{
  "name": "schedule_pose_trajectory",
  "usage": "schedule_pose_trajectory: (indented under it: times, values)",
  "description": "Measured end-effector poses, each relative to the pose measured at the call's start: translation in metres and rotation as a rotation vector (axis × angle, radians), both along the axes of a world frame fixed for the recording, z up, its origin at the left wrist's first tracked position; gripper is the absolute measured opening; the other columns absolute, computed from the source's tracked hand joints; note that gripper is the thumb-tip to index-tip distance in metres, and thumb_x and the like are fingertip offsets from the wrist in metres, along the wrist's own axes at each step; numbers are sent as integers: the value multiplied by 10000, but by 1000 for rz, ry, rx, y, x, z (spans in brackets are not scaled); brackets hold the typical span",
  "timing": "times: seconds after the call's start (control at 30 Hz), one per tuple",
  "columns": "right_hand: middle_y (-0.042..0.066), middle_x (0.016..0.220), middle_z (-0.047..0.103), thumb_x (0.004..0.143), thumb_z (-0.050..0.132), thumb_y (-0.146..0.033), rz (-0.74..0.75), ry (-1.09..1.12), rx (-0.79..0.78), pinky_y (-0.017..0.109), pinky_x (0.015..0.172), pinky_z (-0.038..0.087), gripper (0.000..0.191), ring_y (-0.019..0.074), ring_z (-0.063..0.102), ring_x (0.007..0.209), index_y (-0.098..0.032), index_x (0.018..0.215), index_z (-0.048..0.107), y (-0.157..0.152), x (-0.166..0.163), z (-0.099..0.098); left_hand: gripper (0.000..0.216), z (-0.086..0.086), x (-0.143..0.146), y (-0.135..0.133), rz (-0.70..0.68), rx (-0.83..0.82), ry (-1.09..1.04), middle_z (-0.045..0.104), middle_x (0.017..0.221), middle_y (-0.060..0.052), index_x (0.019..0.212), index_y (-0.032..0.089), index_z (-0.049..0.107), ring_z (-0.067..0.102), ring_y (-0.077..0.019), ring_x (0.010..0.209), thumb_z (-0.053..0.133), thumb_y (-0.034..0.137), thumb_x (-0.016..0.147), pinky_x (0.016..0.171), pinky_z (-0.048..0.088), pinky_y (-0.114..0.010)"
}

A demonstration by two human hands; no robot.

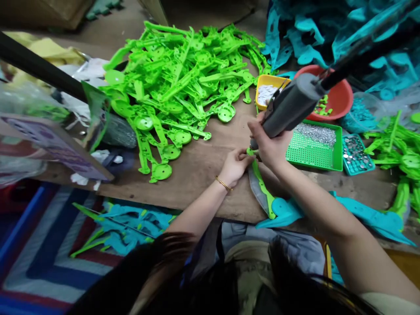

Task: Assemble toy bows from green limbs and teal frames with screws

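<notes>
My right hand [273, 144] is wrapped round a dark grey power screwdriver [290, 105], whose tip points down at the end of a green and blue plastic part [262, 188]. With its fingers pinched, my left hand [235, 166] grips the green end of that part right beside the tip. The part runs toward me over the bench edge, with a grey strip along its green arm and a blue piece [285, 212] at the near end. Where the tip meets the part, my fingers partly hide it.
A large heap of green plastic parts [183, 83] covers the back of the bench [197, 166]. On the right stand a green tray of screws [315, 164], a yellow bin [262, 105], a red bowl [344, 94] and a teal tray [357, 155]. Blue parts [308, 39] lie behind.
</notes>
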State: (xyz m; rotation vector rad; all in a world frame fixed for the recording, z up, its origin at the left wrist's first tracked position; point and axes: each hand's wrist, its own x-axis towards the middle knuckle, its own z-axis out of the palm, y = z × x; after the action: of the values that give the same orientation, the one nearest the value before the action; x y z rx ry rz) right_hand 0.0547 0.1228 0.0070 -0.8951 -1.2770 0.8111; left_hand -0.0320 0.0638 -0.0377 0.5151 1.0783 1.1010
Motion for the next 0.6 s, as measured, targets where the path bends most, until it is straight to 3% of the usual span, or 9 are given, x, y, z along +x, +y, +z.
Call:
schedule_pose_trajectory:
  times: [0.1, 0.2, 0.3, 0.4, 0.53, 0.6]
  values:
    - [-38, 738, 607, 792, 622, -575, -73, 32, 47, 314, 621, 583, 348, 125, 650, 638, -245, 887, 570, 16, 30, 20, 461, -1, -1, 5, 97, -37, -9, 649, 639, 14, 915, 135, 614, 624, -142, 591, 841, 294, 547, 615, 499, -275]
    - [-32, 807, 601, 811, 644, -492, -180, -31, 111, 341, 729, 587, 256, 145, 678, 740, -262, 909, 586, 32, 69, 26, 428, 2, -4, 7, 157, -5, -34, 670, 729, -15, 925, 125, 617, 642, -140, 682, 818, 278, 580, 695, 513, -278]
    - [-27, 826, 572, 836, 617, -450, -278, -42, 119, 325, 636, 567, 218, 129, 643, 633, -262, 939, 575, 42, 90, 11, 498, 8, -5, 3, 103, 11, -42, 680, 808, -13, 1034, 149, 598, 646, -134, 736, 804, 219, 586, 724, 515, -267]
    - [-12, 828, 544, 847, 571, -474, -364, -44, 92, 320, 577, 534, 242, 140, 623, 615, -247, 930, 564, 45, 90, -9, 625, 12, -3, -4, 29, -52, -12, 665, 758, 20, 1177, 209, 525, 634, -136, 661, 798, 239, 616, 675, 533, -302]
    - [-29, 723, 517, 775, 645, -492, -409, 4, 68, 305, 508, 492, 288, 111, 531, 483, -234, 853, 544, 44, 82, -18, 409, 12, 6, -19, 79, -66, -21, 662, 751, -1, 934, 149, 595, 621, -111, 673, 804, 301, 617, 705, 533, -268]
    - [-30, 716, 531, 772, 632, -520, -379, -3, 38, 308, 521, 495, 312, 110, 533, 488, -236, 868, 546, 44, 82, -16, 458, 13, 12, -29, 75, -44, -44, 674, 821, -5, 970, 159, 588, 638, -119, 747, 821, 275, 594, 739, 529, -255]
